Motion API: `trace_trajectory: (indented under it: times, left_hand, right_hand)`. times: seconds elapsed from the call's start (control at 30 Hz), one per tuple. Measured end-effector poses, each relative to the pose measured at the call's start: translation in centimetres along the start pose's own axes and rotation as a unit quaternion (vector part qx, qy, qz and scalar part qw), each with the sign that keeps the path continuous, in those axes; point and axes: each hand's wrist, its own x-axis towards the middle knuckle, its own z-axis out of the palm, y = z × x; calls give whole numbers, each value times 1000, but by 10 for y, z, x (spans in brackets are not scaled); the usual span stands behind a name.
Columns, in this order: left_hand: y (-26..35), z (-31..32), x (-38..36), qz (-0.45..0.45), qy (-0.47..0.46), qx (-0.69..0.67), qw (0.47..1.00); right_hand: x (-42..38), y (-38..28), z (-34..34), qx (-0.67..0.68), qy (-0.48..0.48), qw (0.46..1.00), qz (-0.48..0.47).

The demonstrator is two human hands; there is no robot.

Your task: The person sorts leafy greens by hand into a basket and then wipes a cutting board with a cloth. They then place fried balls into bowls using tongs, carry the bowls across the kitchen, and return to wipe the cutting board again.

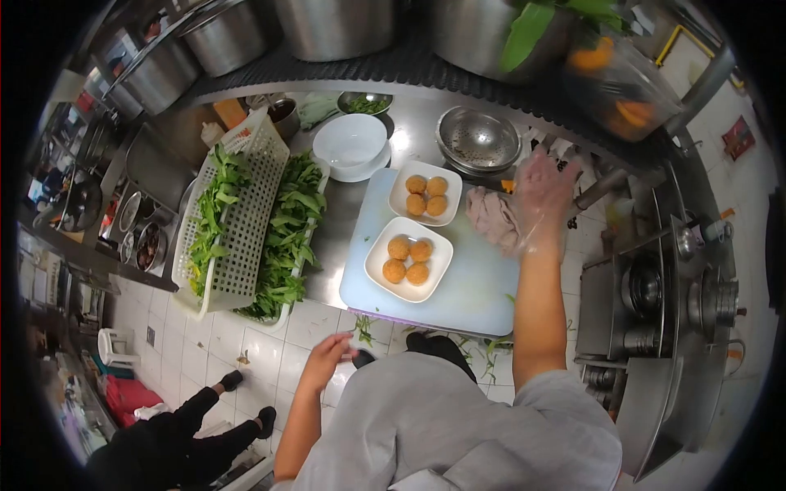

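Observation:
My right hand [544, 190], in a clear plastic glove, reaches over the far right corner of the light blue cutting board [473, 299]. Its fingers look spread, and I see nothing held in them. Just left of it lies a crumpled beige cloth [491, 217]. Bare and low, my left hand [327, 358] hangs in front of the counter with loosely bent fingers and nothing in it. Two square white bowls stand on the board: the nearer bowl [376, 266] and the farther bowl [397, 199]. Each holds several round golden-brown fried balls [417, 250].
At the left, a white perforated basket [246, 217] tilts beside green leaves [288, 233]. Behind the board are white bowls [350, 141] and a metal colander [479, 139]. A shelf edge [377, 78] with pots overhangs the back. Another person's legs [192, 425] show lower left.

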Motion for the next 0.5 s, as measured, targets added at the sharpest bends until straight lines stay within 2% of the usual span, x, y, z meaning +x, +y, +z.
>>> trace_trajectory:
  times: [0.03,0.07,0.1,0.13,0.17,0.2,0.23,0.27,0.33,0.37,0.4,0.47,0.5]
  left_hand:
    - [16,7,8,14,7,-2,1000]
    - [31,14,18,27,16,-4,1000]
    - [41,20,30,29,29,-32,999]
    - [48,25,42,31,42,-59,997]
    - [52,29,56,35,45,-64,996]
    - [57,34,67,40,48,-67,996]
    - [64,39,76,40,57,-71,995]
    - [71,45,84,23,51,-67,996]
    - [78,54,95,-1,53,-66,996]
    - [79,56,102,-12,47,-51,997]
    - [79,57,108,-24,42,-37,998]
    - [77,60,120,-35,53,-30,998]
    - [70,61,129,-25,43,-36,998]
  right_hand:
    - [-2,12,-13,-83,-19,996,22]
    - [-4,25,-28,-85,-21,996,32]
    - [-5,38,-43,-234,-30,969,75]
    - [-6,47,-52,-377,-43,918,115]
    - [-12,52,-51,-379,-48,916,125]
    - [-17,54,-45,-622,-74,771,114]
    - [-18,57,-41,-814,-98,566,89]
    - [-14,61,-43,-812,-106,566,93]
    - [-4,76,-63,-891,-176,416,-43]
    - [31,89,-121,-901,-272,307,-142]
    - [25,91,-112,-899,-282,307,-136]
    - [9,91,-85,-808,-284,497,136]
    - [2,93,-71,-784,-177,562,195]
